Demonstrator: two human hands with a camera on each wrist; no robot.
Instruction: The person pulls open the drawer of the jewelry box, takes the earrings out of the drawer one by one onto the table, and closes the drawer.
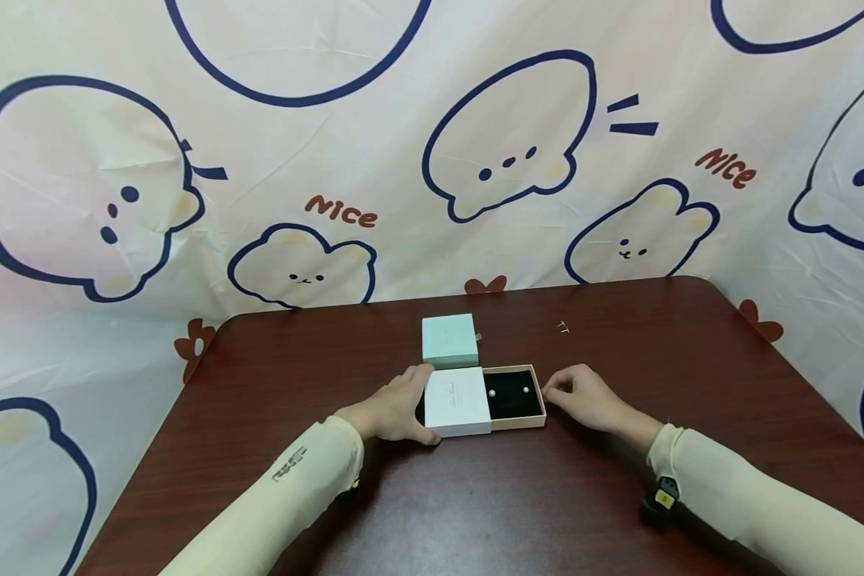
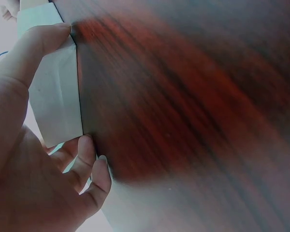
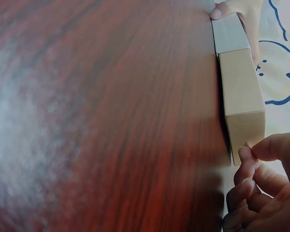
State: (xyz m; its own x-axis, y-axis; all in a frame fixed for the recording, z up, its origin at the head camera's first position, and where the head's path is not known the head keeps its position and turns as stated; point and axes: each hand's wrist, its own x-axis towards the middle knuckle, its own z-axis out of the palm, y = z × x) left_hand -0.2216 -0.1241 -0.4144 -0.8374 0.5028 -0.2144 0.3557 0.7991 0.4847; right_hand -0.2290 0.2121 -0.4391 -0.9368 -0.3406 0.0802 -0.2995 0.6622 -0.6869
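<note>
A white jewelry box [image 1: 457, 402] lies on the table, its cream-edged drawer [image 1: 518, 424] slid partway out to the right. Two small pearl-like studs [image 1: 526, 390] sit on the drawer's black pad [image 1: 511, 406]. My left hand [image 1: 394, 406] grips the box's outer cover from the left, thumb [image 2: 53, 38] on the near side and fingers round the far side. At the drawer's right end, my right hand [image 1: 586, 398] pinches a small pull tab [image 3: 246, 144] between thumb and index finger. Most of that tab is hidden by the fingertips.
Directly behind the white box stands a mint-green box [image 1: 450, 340] with a small tab on its right side. Two tiny gold-coloured pieces [image 1: 563, 327] lie farther back to the right. A cartoon-printed curtain [image 1: 403, 160] hangs behind the dark wooden table [image 1: 475, 504].
</note>
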